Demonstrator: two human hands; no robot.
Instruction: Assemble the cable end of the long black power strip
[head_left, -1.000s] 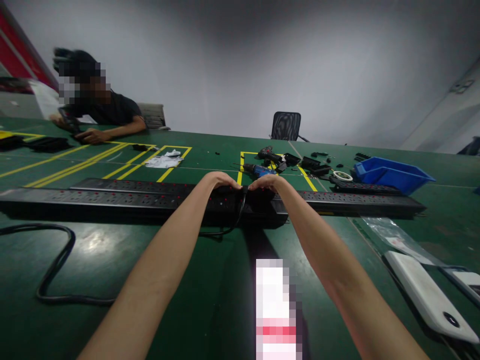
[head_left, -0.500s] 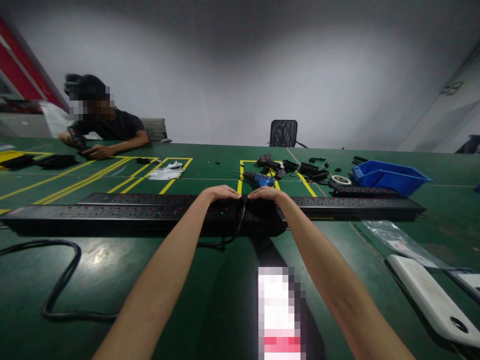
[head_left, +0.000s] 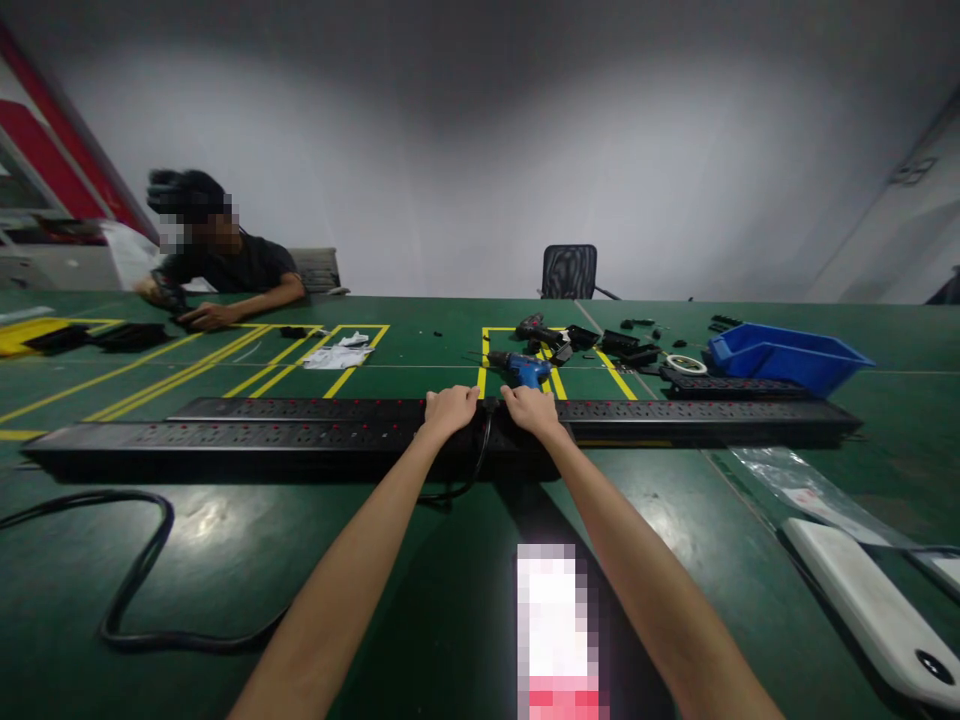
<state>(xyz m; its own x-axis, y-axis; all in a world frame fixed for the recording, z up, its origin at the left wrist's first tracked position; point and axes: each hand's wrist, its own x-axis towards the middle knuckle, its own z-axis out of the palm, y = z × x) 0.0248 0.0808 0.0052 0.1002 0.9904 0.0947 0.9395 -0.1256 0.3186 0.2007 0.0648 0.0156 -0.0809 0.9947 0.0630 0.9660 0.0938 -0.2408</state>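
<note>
A long black power strip (head_left: pixel 225 448) with rows of sockets lies across the table in front of me. My left hand (head_left: pixel 451 410) is closed over its upper side near the right end. Just to the right, my right hand (head_left: pixel 531 408) curls over the same strip, with the fingertips hidden behind. A black power cord (head_left: pixel 485 440) comes up between my thumbs and loops down in front of the strip. More of this cord (head_left: pixel 142 570) lies on the table at the left. Behind is a second power strip (head_left: pixel 697 415), partly covered by the first.
Beyond the strips lie a blue drill (head_left: pixel 517 368), another drill (head_left: pixel 541 328), black plastic parts (head_left: pixel 630 345) and a tape roll (head_left: pixel 685 364). A blue bin (head_left: pixel 795 358) stands right. Nearer are a white power bank (head_left: pixel 862 600) and a lit phone screen (head_left: pixel 555 620). A co-worker (head_left: pixel 225 260) sits far left.
My hands have moved from pinching at the cord's top to curling over the strip, slightly lower in view. The view has tilted a little.
</note>
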